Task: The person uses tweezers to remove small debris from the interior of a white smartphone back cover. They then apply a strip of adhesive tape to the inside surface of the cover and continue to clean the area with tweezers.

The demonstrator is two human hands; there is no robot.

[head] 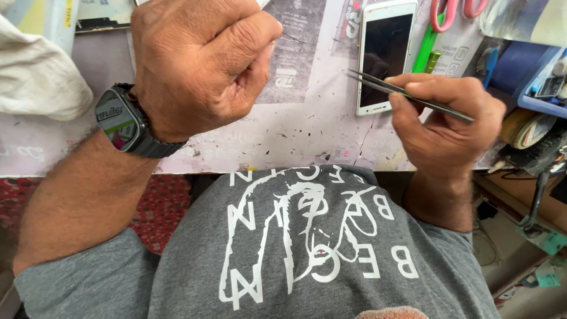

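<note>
**Tweezers held beside a white phone on a worn mat**

The right hand (443, 118) is closed around a pair of tweezers (407, 94), pinching them between thumb and fingers; the tweezers are dark metal, long and thin, and their tips point toward the phone (385, 56), reaching its lower edge; whether the tips touch the glass cannot be told. The phone is white with a dark, blank screen and lies flat on the mat (295, 127), face up, just beyond the right hand.

The left hand (198, 62) is curled into a loose fist, raised well to the left of the phone; thumb pressed against the forefinger; whether anything small sits between them cannot be told. A dark watch (121, 121) sits on that wrist, farther from the phone than the fist.

The mat is pale, scratched and speckled with dark marks, and it lies under the phone; a green tool (426, 47) lies just right of the phone; pink-handled scissors (455, 12) lie past the green tool, near the phone's top corner; a white cloth (35, 77) is bunched at the far left, well apart from the phone. Nearer than the phone, a grey shirt (307, 254) with a white print fills the lower view.
</note>
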